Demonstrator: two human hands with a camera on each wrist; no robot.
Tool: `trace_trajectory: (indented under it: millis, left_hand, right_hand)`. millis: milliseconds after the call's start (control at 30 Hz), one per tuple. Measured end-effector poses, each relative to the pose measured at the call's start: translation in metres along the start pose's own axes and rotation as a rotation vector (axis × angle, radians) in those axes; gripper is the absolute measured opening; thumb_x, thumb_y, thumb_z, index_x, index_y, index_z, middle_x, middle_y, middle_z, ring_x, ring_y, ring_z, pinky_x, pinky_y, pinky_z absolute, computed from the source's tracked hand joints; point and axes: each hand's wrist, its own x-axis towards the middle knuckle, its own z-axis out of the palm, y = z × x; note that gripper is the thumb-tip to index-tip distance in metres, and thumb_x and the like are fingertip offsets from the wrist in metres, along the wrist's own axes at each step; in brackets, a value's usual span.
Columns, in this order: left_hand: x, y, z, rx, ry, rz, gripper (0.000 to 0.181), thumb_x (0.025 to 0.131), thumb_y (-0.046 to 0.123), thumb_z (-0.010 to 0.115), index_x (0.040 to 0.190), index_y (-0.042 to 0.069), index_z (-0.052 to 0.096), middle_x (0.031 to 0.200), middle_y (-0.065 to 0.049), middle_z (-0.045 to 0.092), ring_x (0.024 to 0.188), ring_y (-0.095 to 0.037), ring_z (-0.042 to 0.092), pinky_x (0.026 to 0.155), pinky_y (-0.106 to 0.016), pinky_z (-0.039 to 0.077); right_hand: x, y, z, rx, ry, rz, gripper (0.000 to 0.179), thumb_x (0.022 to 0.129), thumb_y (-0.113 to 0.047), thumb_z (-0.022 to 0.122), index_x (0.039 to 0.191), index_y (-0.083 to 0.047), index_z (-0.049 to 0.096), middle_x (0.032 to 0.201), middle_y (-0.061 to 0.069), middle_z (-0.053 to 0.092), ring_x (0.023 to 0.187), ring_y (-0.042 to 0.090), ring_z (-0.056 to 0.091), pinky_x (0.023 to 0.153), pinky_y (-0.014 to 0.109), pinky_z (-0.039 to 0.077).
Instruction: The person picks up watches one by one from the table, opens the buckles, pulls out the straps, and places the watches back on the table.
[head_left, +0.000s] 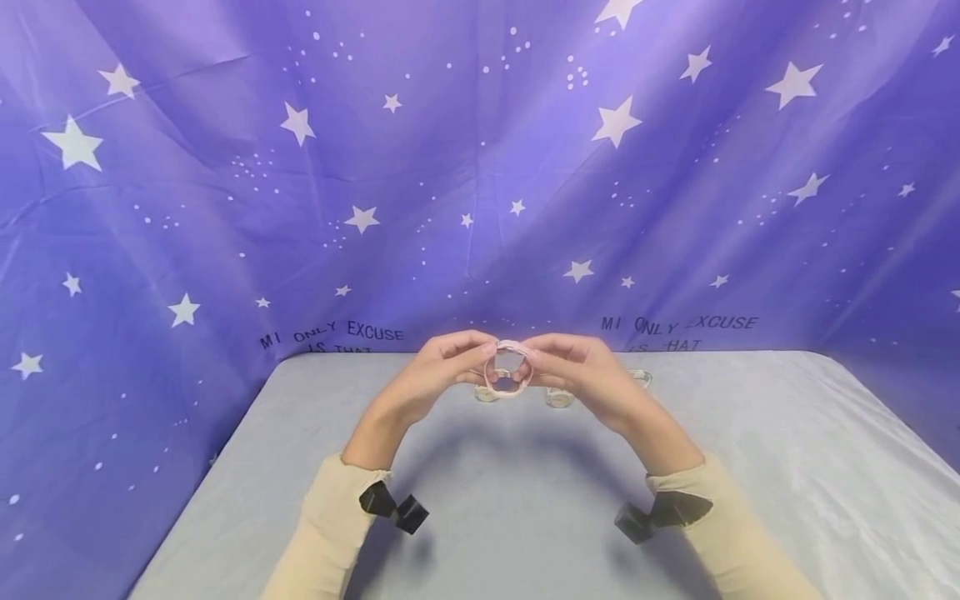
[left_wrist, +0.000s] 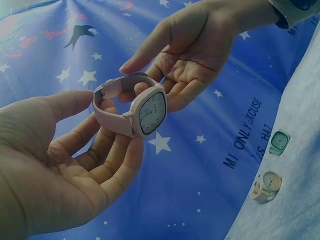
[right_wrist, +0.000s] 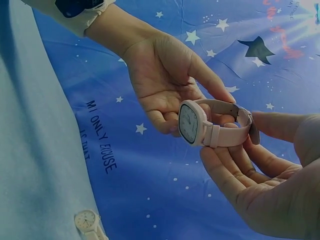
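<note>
Star-printed purple-blue curtain (head_left: 480, 158) hangs behind the pink watch (left_wrist: 149, 114); a grey cloth-covered surface (head_left: 487, 517) lies below it. The pink watch is held in the air above that surface, which presumably lets the fingers reach its strap (left_wrist: 114, 121) from every side.

Both hands are engaged. The left hand (head_left: 431, 373), on the left of the pink watch, pinches it between thumb and fingers; the right hand (head_left: 588, 365), on its right, does likewise. Thumbs sit toward the buckle (right_wrist: 244, 113), an opposed grip that appears to steady the loop while leaving the dial (right_wrist: 190, 121) uncovered. Whether the buckle is fully fastened cannot be told from these angles.

Three further watches rest on the surface, lower than and beyond the pink watch: a pale watch (head_left: 486, 393) just to its left, a cream watch (head_left: 559, 399) to its right, and a green watch (left_wrist: 279, 142) farther right. Their spacing likely keeps each one separately reachable.
</note>
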Motion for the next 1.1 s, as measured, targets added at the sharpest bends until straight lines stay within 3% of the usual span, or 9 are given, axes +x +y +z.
trace_trajectory:
  millis: [100, 500, 733, 867, 1100]
  left_hand:
    - [-0.0012, -0.0001, -0.0030, -0.001, -0.010, 0.015, 0.034, 0.103, 0.017, 0.056, 0.127, -0.007, 0.062, 0.087, 0.001, 0.067, 0.089, -0.017, 0.067, 0.094, -0.036, 0.058]
    - [-0.0034, 0.0030, -0.0054, -0.002, -0.042, 0.036, 0.034, 0.101, 0.017, 0.058, 0.130, 0.001, 0.062, 0.097, -0.005, 0.070, 0.090, -0.018, 0.068, 0.091, -0.037, 0.059]
    - [-0.0024, 0.0028, -0.0047, -0.004, -0.048, 0.030, 0.033, 0.101, 0.017, 0.059, 0.129, 0.002, 0.062, 0.106, -0.002, 0.074, 0.090, -0.017, 0.069, 0.095, -0.047, 0.057]
    - [-0.0025, 0.0034, -0.0034, -0.009, -0.043, 0.029, 0.033, 0.100, 0.016, 0.060, 0.129, 0.002, 0.062, 0.107, -0.001, 0.074, 0.089, -0.017, 0.069, 0.091, -0.039, 0.058]
    - [-0.0029, 0.0039, -0.0016, -0.006, -0.015, 0.038, 0.031, 0.101, 0.016, 0.060, 0.128, 0.002, 0.062, 0.105, 0.000, 0.073, 0.089, -0.017, 0.068, 0.093, -0.044, 0.058]
  right_hand:
    - [0.0016, -0.0006, 0.0011, 0.030, -0.024, -0.024, 0.040, 0.101, -0.018, 0.063, 0.132, 0.007, 0.060, 0.098, 0.003, 0.075, 0.104, 0.021, 0.073, 0.101, 0.036, 0.057]
    - [0.0009, 0.0005, 0.0035, 0.003, -0.020, -0.056, 0.029, 0.101, -0.017, 0.064, 0.124, -0.002, 0.067, 0.096, 0.003, 0.075, 0.099, 0.021, 0.074, 0.099, 0.037, 0.058]
    - [-0.0002, -0.0011, 0.0070, -0.011, 0.015, -0.061, 0.028, 0.100, -0.016, 0.065, 0.123, 0.000, 0.068, 0.093, 0.001, 0.075, 0.095, 0.019, 0.074, 0.096, 0.037, 0.059]
    - [-0.0001, -0.0005, 0.0079, -0.014, 0.028, -0.068, 0.026, 0.100, -0.014, 0.065, 0.121, 0.002, 0.068, 0.091, 0.000, 0.075, 0.093, 0.018, 0.074, 0.094, 0.037, 0.060]
    - [-0.0002, -0.0009, 0.0065, -0.017, 0.015, -0.067, 0.026, 0.100, -0.014, 0.065, 0.119, 0.002, 0.069, 0.092, 0.001, 0.076, 0.095, 0.019, 0.075, 0.095, 0.037, 0.060]
